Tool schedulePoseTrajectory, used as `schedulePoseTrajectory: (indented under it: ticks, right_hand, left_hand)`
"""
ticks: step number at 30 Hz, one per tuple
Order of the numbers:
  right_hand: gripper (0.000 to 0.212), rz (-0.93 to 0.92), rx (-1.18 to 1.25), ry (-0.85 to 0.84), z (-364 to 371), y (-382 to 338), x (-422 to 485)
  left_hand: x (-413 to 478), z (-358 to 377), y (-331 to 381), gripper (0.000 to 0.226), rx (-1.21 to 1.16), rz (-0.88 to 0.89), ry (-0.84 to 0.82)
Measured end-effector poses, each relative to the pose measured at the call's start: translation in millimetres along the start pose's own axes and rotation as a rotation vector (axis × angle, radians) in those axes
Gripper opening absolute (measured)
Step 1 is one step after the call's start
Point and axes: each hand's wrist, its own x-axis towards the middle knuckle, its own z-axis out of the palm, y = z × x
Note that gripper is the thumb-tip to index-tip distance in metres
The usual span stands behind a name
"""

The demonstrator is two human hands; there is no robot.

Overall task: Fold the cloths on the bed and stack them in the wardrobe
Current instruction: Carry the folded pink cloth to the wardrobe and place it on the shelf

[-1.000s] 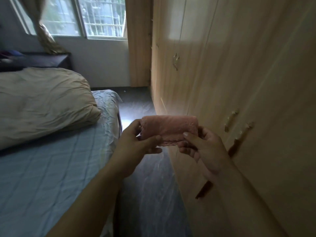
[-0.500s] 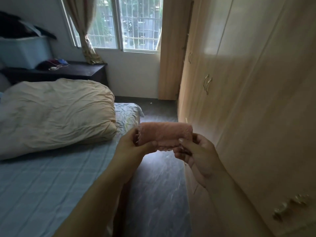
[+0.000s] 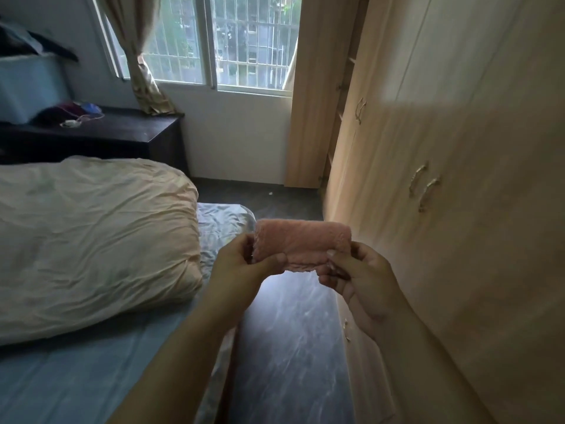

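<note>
A small folded pink cloth (image 3: 301, 244) is held in the air over the dark floor, between the bed and the wardrobe. My left hand (image 3: 241, 264) pinches its left end, thumb on the near side. My right hand (image 3: 357, 275) pinches its right end the same way. The wooden wardrobe (image 3: 443, 209) fills the right side, and the doors nearest me are closed. The bed (image 3: 61, 377) with a blue sheet lies on the left.
A large cream pillow (image 3: 91, 240) lies on the bed. A dark side table (image 3: 128, 136) with small items stands under the window. A narrow strip of dark floor (image 3: 290, 347) runs between bed and wardrobe. A wardrobe door panel (image 3: 318, 96) stands open near the window.
My view has swung left and upward, so more of the window, side table and pillow shows. Both hands keep the same hold on the pink cloth.
</note>
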Motion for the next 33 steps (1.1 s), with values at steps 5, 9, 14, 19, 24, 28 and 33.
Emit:
schedulePoseTrajectory:
  ticks: [5, 9, 14, 19, 24, 28, 33]
  right_hand:
    - [0.019, 0.005, -0.009, 0.034, 24.2, -12.2, 80.9]
    - [0.019, 0.011, -0.019, 0.050, 32.8, -16.5, 150.2]
    - [0.020, 0.015, -0.028, 0.057, 29.5, -15.4, 251.9]
    - [0.027, 0.030, -0.035, 0.035, 19.6, -30.2, 357.4]
    - [0.029, 0.026, -0.060, 0.027, 25.4, -51.1, 450.7]
    - [0.026, 0.042, -0.062, 0.015, 33.6, -56.9, 517.8]
    - [0.025, 0.052, -0.074, 0.046, 47.4, -55.4, 615.2]
  left_hand:
    - [91.8, -5.7, 1.4, 0.032, 0.045, -0.003, -0.030]
    - [160.8, -0.1, -8.1, 0.034, 0.030, -0.024, -0.041]
    - [254.4, 19.4, -30.7, 0.034, 0.033, -0.051, -0.027]
    - [349.1, 48.9, -38.3, 0.033, 0.077, -0.057, -0.005]
    - [433.6, 66.2, -33.4, 0.032, 0.121, -0.035, 0.027]
    - [502.8, 70.4, -38.6, 0.027, 0.187, -0.027, 0.035]
    - [598.7, 74.1, -57.6, 0.027, 0.119, -0.020, 0.018]
